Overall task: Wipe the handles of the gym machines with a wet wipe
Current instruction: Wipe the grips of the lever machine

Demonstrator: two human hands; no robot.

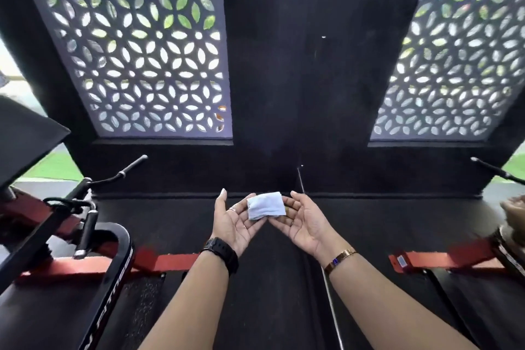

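Two items we log: left hand (pixel 231 221) and right hand (pixel 305 221), palms up, fingers spread, cradling the folded wet wipe (pixel 266 205) well right of the black handle (pixel 85 231); unpinched, it may slide off.

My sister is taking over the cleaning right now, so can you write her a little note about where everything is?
Left hand: open, palm up, fingertips under the folded pale blue wet wipe.
Right hand: open, palm up, helping carry the wipe.
Handles: a long black bar handle sticks up on the left, and a thin black handle is at the far right. The wipe touches neither.
Done: the wipe is in hand. Whether any handle has been wiped does not show.
Left: wipe the handles.
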